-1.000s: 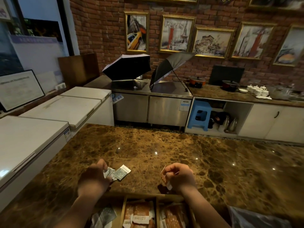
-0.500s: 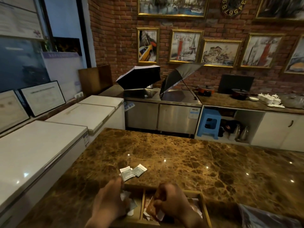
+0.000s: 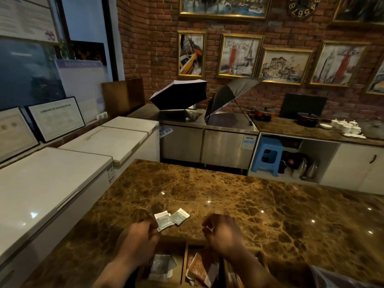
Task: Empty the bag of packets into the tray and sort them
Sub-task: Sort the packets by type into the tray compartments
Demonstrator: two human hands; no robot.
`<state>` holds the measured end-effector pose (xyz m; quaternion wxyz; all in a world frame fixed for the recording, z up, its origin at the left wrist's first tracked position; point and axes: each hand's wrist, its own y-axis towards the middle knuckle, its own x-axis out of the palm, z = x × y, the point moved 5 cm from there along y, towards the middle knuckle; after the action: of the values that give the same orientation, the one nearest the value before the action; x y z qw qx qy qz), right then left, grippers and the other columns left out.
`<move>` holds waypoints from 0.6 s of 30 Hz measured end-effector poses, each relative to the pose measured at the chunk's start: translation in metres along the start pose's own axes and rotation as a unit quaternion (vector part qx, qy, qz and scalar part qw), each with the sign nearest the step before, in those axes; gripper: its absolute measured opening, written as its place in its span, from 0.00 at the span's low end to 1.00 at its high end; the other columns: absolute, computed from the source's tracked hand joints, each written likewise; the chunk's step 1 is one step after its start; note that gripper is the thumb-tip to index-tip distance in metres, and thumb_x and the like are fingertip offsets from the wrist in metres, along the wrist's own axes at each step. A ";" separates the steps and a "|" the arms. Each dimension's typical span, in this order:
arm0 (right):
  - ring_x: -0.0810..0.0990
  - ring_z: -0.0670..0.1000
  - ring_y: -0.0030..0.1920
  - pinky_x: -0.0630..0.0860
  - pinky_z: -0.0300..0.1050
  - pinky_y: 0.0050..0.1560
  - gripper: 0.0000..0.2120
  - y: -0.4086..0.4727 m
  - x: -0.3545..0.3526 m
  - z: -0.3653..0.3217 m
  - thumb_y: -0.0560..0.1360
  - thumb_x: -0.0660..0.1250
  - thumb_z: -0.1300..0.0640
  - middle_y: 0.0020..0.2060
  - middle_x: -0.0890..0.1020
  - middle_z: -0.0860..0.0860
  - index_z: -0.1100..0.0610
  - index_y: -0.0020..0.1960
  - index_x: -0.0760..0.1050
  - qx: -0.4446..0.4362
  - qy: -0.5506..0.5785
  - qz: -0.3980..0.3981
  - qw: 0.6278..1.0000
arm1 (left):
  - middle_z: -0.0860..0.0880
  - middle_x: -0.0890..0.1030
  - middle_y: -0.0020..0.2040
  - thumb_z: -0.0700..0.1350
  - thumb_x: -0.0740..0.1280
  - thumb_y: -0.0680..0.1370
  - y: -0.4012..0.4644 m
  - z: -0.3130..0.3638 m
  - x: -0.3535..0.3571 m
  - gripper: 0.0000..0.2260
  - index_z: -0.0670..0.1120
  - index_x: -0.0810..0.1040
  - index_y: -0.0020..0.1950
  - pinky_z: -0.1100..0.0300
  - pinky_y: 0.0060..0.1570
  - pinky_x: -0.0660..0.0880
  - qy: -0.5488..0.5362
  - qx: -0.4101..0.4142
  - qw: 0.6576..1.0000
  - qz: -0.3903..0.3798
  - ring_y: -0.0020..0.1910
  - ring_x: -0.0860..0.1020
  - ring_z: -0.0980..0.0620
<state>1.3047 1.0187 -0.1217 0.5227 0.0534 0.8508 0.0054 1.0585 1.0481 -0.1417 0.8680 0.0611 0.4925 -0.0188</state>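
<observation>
Two grey packets [image 3: 172, 220] lie side by side on the brown marble counter, just beyond the wooden tray [image 3: 184, 259] at the bottom edge. My left hand [image 3: 140, 239] is curled, and its fingertips meet the near corner of the left grey packet; whether they pinch it is unclear. My right hand [image 3: 225, 233] hovers over the tray's far rim with its fingers curled in, and nothing shows in it. The tray's left compartment holds grey packets [image 3: 161, 267]. The middle compartment holds orange-brown packets [image 3: 200, 269]. My right forearm hides the right compartment.
A clear plastic bag [image 3: 342, 277] lies on the counter at the bottom right. White chest freezers [image 3: 52, 183] stand close along the left. The marble counter [image 3: 270, 204] stretches ahead and to the right, with steel cabinets and open umbrellas beyond its far edge.
Both hands rose out of the tray compartments. The left went forward to the grey packets on the counter; the right lifted to the tray's far rim, and its white packet is gone from view.
</observation>
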 end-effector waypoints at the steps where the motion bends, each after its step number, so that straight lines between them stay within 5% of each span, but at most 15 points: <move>1: 0.80 0.45 0.53 0.79 0.43 0.54 0.10 0.005 0.003 -0.002 0.77 0.68 0.49 0.55 0.81 0.45 0.44 0.58 0.79 -0.006 -0.007 0.000 1.000 | 0.53 0.84 0.54 0.55 0.68 0.76 0.007 -0.002 0.001 0.12 0.57 0.79 0.58 0.57 0.53 0.77 0.006 -0.005 1.000 -0.009 0.54 0.81 0.52; 13: 0.73 0.56 0.65 0.75 0.53 0.63 0.19 0.074 0.065 -0.021 0.80 0.62 0.46 0.65 0.74 0.52 0.45 0.70 0.73 -0.062 -0.050 -0.155 0.985 | 0.49 0.69 0.75 0.55 0.61 0.81 0.088 -0.015 0.051 0.21 0.62 0.66 0.75 0.54 0.70 0.65 0.081 -0.007 0.989 -0.126 0.72 0.66 0.47; 18: 0.57 0.58 0.78 0.65 0.58 0.74 0.23 0.092 0.086 -0.016 0.82 0.59 0.50 0.80 0.59 0.51 0.41 0.76 0.64 -0.100 -0.084 -0.207 0.970 | 0.54 0.65 0.77 0.56 0.62 0.80 0.098 -0.018 0.063 0.25 0.62 0.62 0.77 0.53 0.70 0.63 0.137 0.013 0.982 -0.127 0.74 0.63 0.49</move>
<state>1.2595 1.1190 -0.1847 0.5851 -0.1763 0.7913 -0.0219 1.0844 1.1491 -0.1963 0.7820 0.0113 0.6103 -0.1262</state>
